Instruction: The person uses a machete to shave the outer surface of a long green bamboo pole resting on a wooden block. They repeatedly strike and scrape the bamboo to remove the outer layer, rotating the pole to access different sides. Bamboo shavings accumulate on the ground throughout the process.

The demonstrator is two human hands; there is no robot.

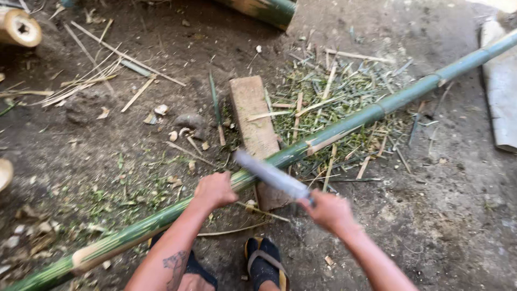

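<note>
Fingers of the left hand are curled tight around a long green bamboo pole, gripping it where it crosses a wooden block. Those of the right hand are closed around the handle of a large knife, whose blurred blade slants up and to the left, its tip just above the pole near the left hand. The pole runs diagonally across the dirt floor, from the lower left corner up to the right edge, resting on the block about midway. Several patches of its green skin are pared off, showing pale wood beneath, one close to the lower left end.

Behind the block lies a heap of green shavings and pale splinters, spread under and beside the pole. Loose thin bamboo strips lie scattered to the upper left, near a cut bamboo section showing its hollow end. Another thick green bamboo piece lies at the top edge. The person's feet, in dark sandals with yellow trim, stand below the pole between the two forearms.
</note>
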